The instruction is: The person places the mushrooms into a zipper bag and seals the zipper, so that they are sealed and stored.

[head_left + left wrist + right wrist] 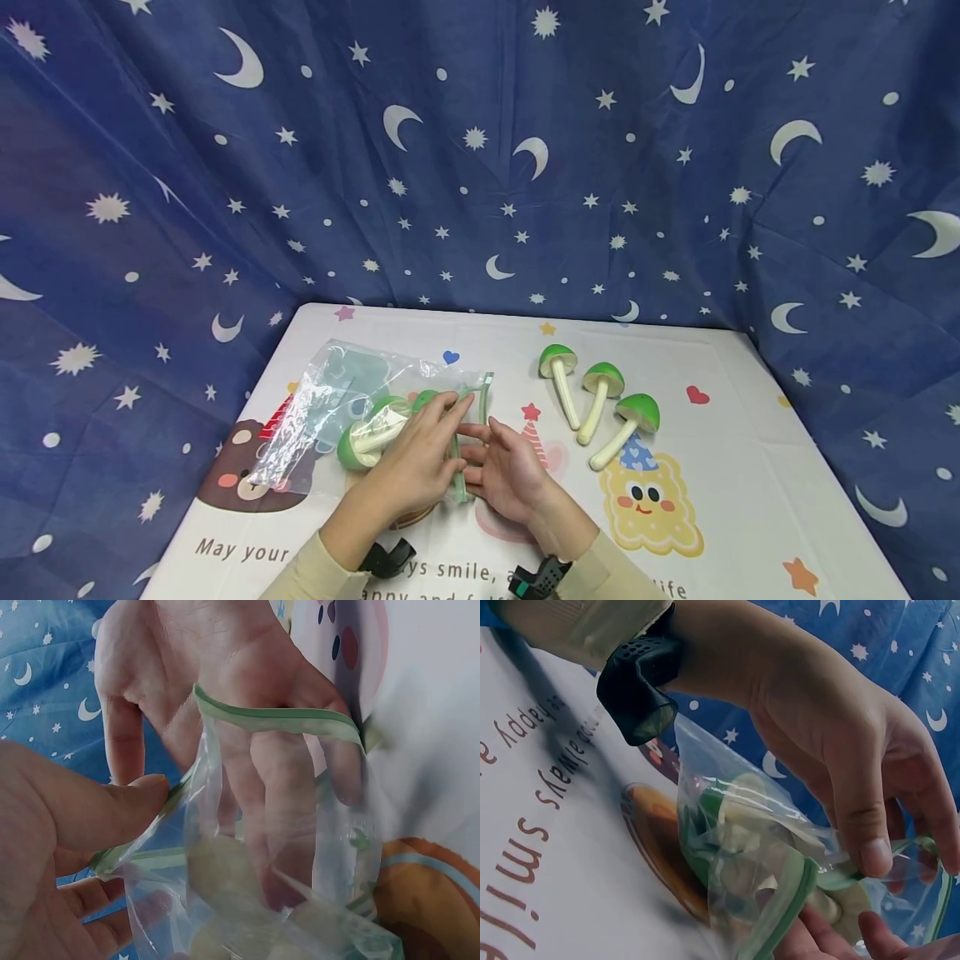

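Observation:
A clear zip bag (279, 457) with a green seal strip lies on the left of the table, green-capped toy mushrooms (362, 446) inside it. My left hand (423, 458) reaches over the bag's mouth and pinches one edge of it, thumb (873, 855) on the film. The mouth gapes toward my right hand (512, 479), whose palm faces the opening. In the left wrist view, extended fingers (289, 791) of the right hand show through the film, inside the mouth. Mushroom stems (754, 817) and caps crowd the bag below the hands.
Three loose toy mushrooms, the left one (559, 367), the middle one (603, 383) and the right one (637, 412), lie right of the hands. The white printed tablecloth (765, 467) covers the table. A blue star-and-moon curtain (480, 167) hangs behind it.

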A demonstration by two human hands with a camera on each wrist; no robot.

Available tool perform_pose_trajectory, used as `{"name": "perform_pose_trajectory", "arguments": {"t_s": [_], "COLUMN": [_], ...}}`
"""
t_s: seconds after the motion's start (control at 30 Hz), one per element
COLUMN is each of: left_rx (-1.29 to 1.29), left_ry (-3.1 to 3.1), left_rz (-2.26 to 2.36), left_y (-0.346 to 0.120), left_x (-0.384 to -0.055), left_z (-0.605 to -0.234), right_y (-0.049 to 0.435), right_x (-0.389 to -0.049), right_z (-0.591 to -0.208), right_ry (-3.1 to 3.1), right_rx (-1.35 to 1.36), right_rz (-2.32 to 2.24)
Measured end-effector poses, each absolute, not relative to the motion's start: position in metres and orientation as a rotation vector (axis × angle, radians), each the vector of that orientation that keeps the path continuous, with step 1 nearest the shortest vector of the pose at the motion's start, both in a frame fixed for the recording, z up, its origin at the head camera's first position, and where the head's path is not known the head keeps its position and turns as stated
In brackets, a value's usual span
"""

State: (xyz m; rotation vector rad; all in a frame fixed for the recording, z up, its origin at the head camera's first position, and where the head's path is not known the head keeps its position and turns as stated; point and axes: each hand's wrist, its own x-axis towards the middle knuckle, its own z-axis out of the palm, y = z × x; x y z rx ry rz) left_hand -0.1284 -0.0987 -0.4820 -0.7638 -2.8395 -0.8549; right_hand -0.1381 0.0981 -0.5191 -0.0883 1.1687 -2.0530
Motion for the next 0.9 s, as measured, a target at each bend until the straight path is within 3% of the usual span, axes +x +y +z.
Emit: {"name": "perform_pose_trajectory", "arguments": {"t_s": [0.9], "left_rx": [-0.778], "left_ry": [-2.844], "left_rz": [-0.812], "left_y": [-0.099], "left_x": [-0.13], "left_z": [-0.483], "right_y": [0.147], "right_x": [-0.14], "right_z": [-0.508], "right_ry": [1.212], "right_rx": [-0.128], "right_rz": [-2.083]}}
